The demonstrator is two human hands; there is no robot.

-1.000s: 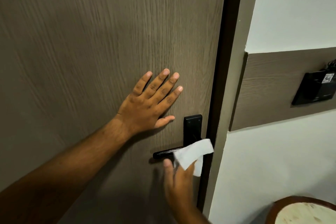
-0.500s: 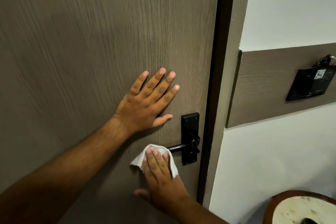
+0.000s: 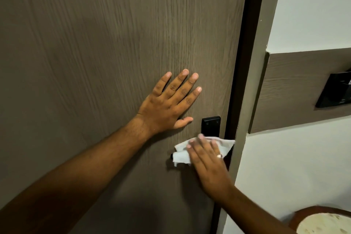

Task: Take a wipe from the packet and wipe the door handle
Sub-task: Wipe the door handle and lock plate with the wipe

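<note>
While left hand (image 3: 167,106) lies flat, right hand (image 3: 210,167), also flat, presses wipe (image 3: 181,155) on handle (image 3: 210,125).

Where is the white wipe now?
In the head view, the white wipe lies over the black door handle at the right edge of the door, pressed under the right hand, below the left hand.

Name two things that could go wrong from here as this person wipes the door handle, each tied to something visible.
1. The right hand presses the wipe with flat fingers rather than gripping it, so the bunched wipe could slip and drop.
2. The wipe covers only the lower part of the black handle backplate, so the upper part may go unwiped.
</note>
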